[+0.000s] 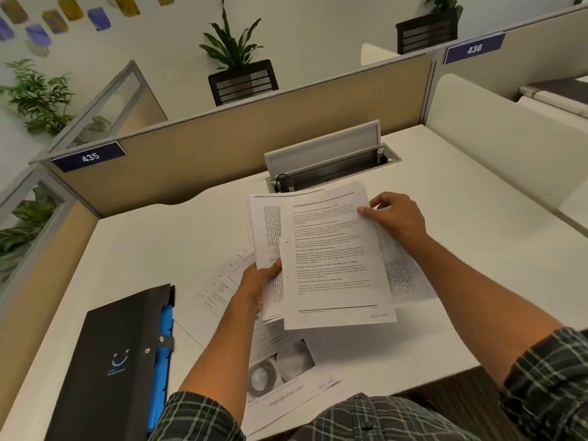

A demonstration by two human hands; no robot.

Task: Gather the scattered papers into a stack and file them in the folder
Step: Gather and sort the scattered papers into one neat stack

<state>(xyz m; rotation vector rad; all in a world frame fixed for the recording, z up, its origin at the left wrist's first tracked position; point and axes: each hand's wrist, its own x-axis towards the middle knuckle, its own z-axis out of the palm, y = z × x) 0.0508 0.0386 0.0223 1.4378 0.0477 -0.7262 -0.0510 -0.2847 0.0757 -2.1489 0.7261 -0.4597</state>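
papers in hand (pixel 331 256): a loose, uneven bundle of printed sheets held up above the desk (pixel 445 192), near the middle of the scene, edges not squared. left hand (pixel 259 286) grips the bundle's lower left edge, thumb on the front, fingers curled behind. right hand (pixel 396 219) pinches the upper right edge of the top sheet, thumb lying flat across the print, fingers tucked behind. the two hands are apart, at opposite corners of the same bundle. top sheet is dense text with a rule line along top and bottom; the sheets behind fan out to the left and to the right.

loose sheets (pixel 280 374) lie flat on the desk under and near the arms: one with round greyscale pictures and a web address at the near edge, one with a boxed diagram (pixel 222 281) just left of the left hand, partly under the wrist.

folder (pixel 117 364): black, lying on the near left of the desk, well apart from the held bundle, blue inner dividers showing along its right edge, snap strap across that edge, small blue smile mark on the cover.

far side: open cable tray (pixel 327 160) with raised lid, beige partition (pixel 222 148) with number plates 435 and 436, potted plants (pixel 235 49) behind. plaid sleeves at the near edge.
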